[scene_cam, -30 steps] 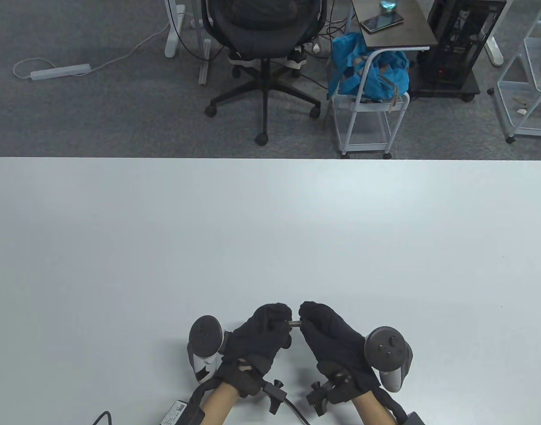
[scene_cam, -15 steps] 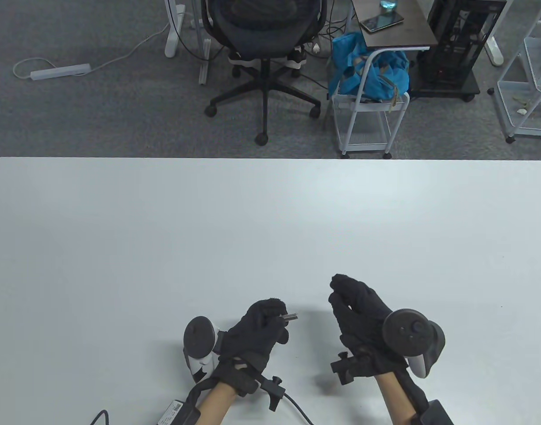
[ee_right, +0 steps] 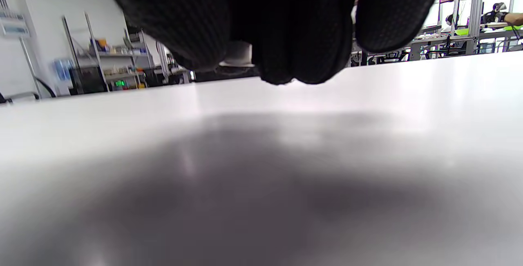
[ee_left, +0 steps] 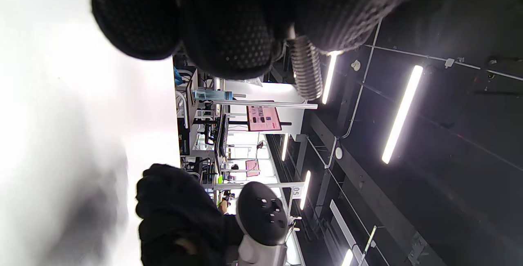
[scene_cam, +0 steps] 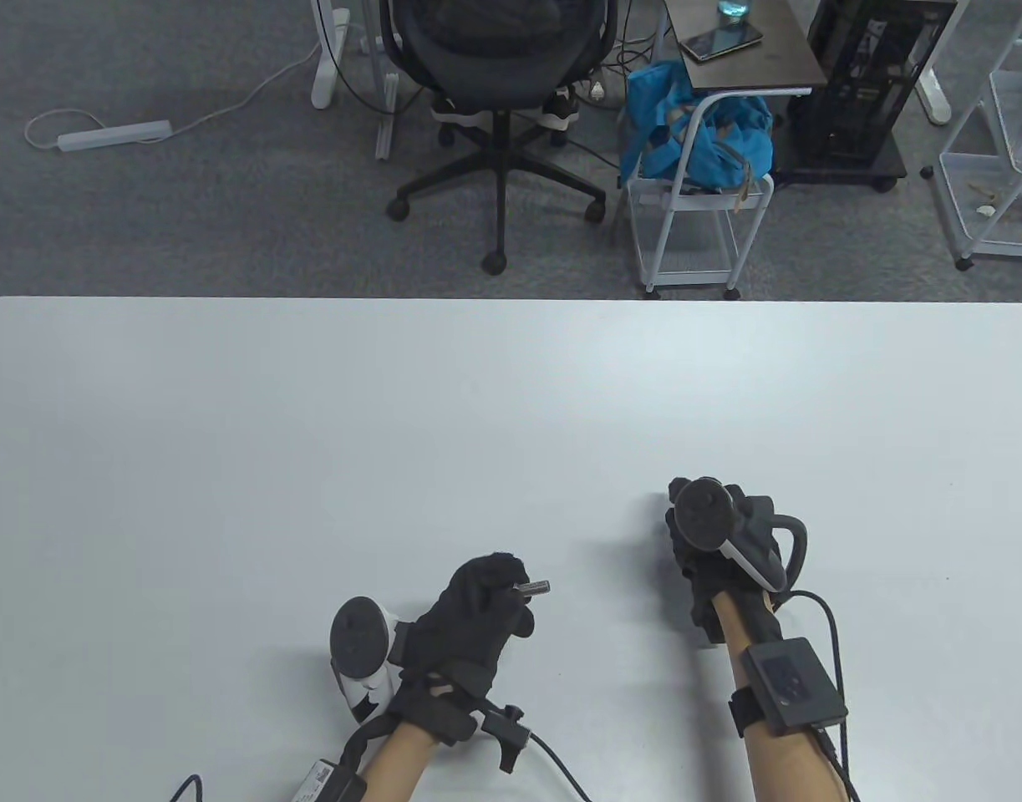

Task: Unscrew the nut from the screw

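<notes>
My left hand (scene_cam: 511, 586) pinches a short threaded metal screw (scene_cam: 535, 588) near the table's front edge, the shank pointing right. In the left wrist view the screw's threads (ee_left: 306, 70) stick out between my fingertips (ee_left: 229, 33). My right hand (scene_cam: 676, 511) is apart to the right, turned palm down low over the table, its tracker (scene_cam: 704, 514) on top. In the right wrist view its fingers (ee_right: 286, 29) are bunched together just above the table top. No nut shows in any view; anything inside the right fingers is hidden.
The white table (scene_cam: 310, 434) stretches far and left of both hands. Cables and a sensor box (scene_cam: 793, 687) run along my right forearm. An office chair (scene_cam: 498, 50) and a white cart (scene_cam: 694, 200) stand on the floor beyond the table's far edge.
My right hand has pulled away from the screw, moved right and forward, and turned palm down close to the table. My left hand has stayed put, holding the screw.
</notes>
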Demonstrator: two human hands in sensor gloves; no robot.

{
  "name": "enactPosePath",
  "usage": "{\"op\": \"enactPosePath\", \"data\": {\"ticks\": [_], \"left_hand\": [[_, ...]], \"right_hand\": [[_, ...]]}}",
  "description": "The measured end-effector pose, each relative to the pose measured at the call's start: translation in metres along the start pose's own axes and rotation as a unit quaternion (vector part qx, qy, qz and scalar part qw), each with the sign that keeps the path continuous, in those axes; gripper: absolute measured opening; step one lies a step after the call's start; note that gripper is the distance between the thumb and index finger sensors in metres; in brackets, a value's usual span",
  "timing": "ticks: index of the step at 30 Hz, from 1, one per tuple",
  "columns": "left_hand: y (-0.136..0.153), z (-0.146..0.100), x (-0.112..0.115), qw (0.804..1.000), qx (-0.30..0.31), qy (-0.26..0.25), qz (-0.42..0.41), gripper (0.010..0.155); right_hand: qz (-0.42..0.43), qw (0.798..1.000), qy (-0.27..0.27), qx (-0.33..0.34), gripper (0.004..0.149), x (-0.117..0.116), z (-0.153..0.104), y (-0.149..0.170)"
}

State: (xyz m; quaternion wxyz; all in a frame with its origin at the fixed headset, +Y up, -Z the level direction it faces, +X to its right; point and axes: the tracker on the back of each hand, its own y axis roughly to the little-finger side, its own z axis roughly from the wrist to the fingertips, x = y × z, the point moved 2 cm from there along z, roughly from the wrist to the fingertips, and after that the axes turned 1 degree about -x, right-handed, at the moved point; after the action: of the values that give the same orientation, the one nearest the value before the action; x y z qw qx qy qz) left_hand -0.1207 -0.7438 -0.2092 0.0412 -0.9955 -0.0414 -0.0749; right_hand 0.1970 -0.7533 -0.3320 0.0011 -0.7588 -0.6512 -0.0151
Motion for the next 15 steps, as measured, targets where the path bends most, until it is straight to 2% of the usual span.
{"op": "enactPosePath", "data": {"ticks": [3, 10, 15], "left_hand": [[0.001, 0.001, -0.002, 1.0, -0.005, -0.002, 0.0, 0.048], [0.001, -0.001, -0.007, 1.0, -0.005, -0.013, -0.001, 0.048], [0.001, -0.001, -0.006, 1.0, -0.006, -0.013, 0.001, 0.048]], "right_hand": [[-0.007, 0.999, -0.03, -0.013, 0.047, -0.01, 0.005, 0.003], [-0.072, 0.997, -0.03, 0.008, 0.045, -0.012, 0.009, -0.007], [-0.118, 0.992, -0.044, 0.021, 0.049, -0.015, 0.005, -0.015]]}}
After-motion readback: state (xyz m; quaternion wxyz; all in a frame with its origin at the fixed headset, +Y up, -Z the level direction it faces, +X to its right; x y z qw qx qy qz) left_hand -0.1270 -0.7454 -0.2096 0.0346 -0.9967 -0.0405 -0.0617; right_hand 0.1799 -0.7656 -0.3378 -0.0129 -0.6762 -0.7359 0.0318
